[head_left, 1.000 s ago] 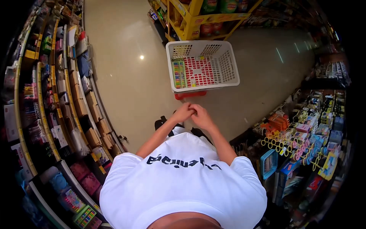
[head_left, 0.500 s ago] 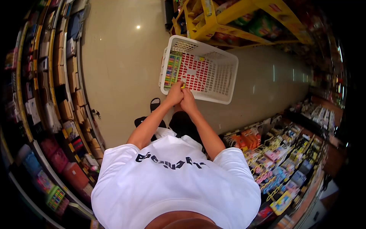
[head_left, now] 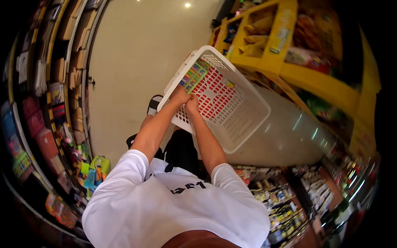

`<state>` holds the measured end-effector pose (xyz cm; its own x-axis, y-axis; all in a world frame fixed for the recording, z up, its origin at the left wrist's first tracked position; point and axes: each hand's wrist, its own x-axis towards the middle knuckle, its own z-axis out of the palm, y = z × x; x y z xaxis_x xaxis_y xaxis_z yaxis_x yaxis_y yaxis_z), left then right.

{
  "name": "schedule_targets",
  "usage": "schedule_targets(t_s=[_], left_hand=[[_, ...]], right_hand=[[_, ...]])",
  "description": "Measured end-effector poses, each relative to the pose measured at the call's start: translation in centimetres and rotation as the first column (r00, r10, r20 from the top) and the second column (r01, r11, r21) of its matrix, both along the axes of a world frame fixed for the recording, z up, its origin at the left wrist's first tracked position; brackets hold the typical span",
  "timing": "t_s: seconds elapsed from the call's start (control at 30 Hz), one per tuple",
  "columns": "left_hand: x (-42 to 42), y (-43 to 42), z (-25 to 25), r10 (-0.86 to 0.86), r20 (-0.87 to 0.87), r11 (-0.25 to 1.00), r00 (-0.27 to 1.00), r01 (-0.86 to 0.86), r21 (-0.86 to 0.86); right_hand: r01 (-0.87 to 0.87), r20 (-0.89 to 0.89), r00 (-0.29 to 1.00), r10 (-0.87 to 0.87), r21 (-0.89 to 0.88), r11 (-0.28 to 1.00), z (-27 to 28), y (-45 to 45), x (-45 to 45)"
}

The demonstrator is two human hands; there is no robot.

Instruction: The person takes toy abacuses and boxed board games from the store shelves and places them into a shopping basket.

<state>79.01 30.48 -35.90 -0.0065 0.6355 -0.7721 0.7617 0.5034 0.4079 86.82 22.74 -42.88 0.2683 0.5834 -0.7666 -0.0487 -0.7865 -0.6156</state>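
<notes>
A white plastic shopping basket (head_left: 251, 90) with slotted walls stands in front of me, and red shows through its bottom slots. Inside, along its left wall, lies a flat pack (head_left: 193, 77) with rows of many-coloured pieces. My left hand (head_left: 180, 95) is over the basket's near left side, at the lower end of that pack; its fingers are closed and partly hidden. Close beside it, my right hand (head_left: 192, 103) is curled shut near the basket's near wall. What either hand holds cannot be made out. A small yellow item (head_left: 229, 83) lies on the basket's bottom.
Yellow display racks (head_left: 269, 62) with bagged goods stand just beyond the basket. Shelves of boxes and paper goods (head_left: 76, 78) run along the left. Small packaged goods (head_left: 281, 202) fill a display at lower right. My sandalled foot (head_left: 154, 105) is on the tiled floor.
My view has turned, so the basket appears tilted and closer. My hands have shifted slightly apart, the left one nearer the coloured pack. The yellow bit seen at my hands earlier is no longer visible there.
</notes>
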Motion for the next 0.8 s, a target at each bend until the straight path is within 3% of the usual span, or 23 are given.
schedule_targets(t_s=[0.03, 0.07, 0.13, 0.23, 0.37, 0.43, 0.57, 0.63, 0.7, 0.8], left_hand=[[0.3, 0.4, -0.3, 0.072, 0.009, 0.997, 0.997, -0.072, -0.042], [1.0, -0.6, -1.9, 0.069, -0.025, 0.996, 0.997, -0.068, 0.057], [1.5, -0.8, -4.4, 0.041, -0.148, 0.988, 0.988, -0.018, 0.154], [2.4, -0.8, -5.8, 0.041, -0.219, 0.983, 0.975, 0.0, 0.184], [2.5, -0.2, -6.0, 0.025, -0.146, 0.994, 0.989, -0.01, 0.106], [2.6, 0.2, -5.5, 0.002, -0.085, 0.997, 0.996, 0.004, 0.078], [2.9, 0.4, -4.1, -0.018, 0.008, 0.998, 1.0, 0.017, 0.066], [3.9, -0.2, -2.8, -0.012, -0.022, 0.996, 1.0, 0.014, 0.086], [5.2, -0.5, -1.0, -0.038, -0.119, 0.989, 0.992, 0.054, 0.136], [6.4, -1.4, 4.1, -0.102, -0.073, 0.976, 0.992, 0.114, 0.187]], right_hand=[[-0.017, -0.05, 0.999, 0.022, 0.092, 0.996, -0.4, 0.6, 0.4], [-0.059, -0.067, 0.996, 0.065, 0.095, 0.994, -0.5, 0.8, 0.7], [0.17, -0.133, 0.973, -0.19, -0.145, 0.975, 1.6, 2.4, 0.6], [0.147, -0.316, 0.936, -0.155, -0.051, 0.988, -1.6, 1.8, 1.4], [0.075, -0.319, 0.941, -0.11, -0.122, 0.99, -4.1, 1.5, 2.3], [0.142, -0.385, 0.905, -0.184, -0.134, 0.981, -5.3, 1.3, 2.8], [0.109, -0.497, 0.856, -0.145, -0.101, 0.989, -2.9, 1.9, 3.6], [0.309, -0.571, 0.753, -0.328, -0.134, 0.942, -0.4, 1.7, 3.8], [0.318, -0.633, 0.716, -0.295, -0.081, 0.945, 1.5, 1.0, 4.4], [0.364, -0.741, 0.624, -0.249, -0.006, 0.931, 5.4, 0.2, 5.8]])
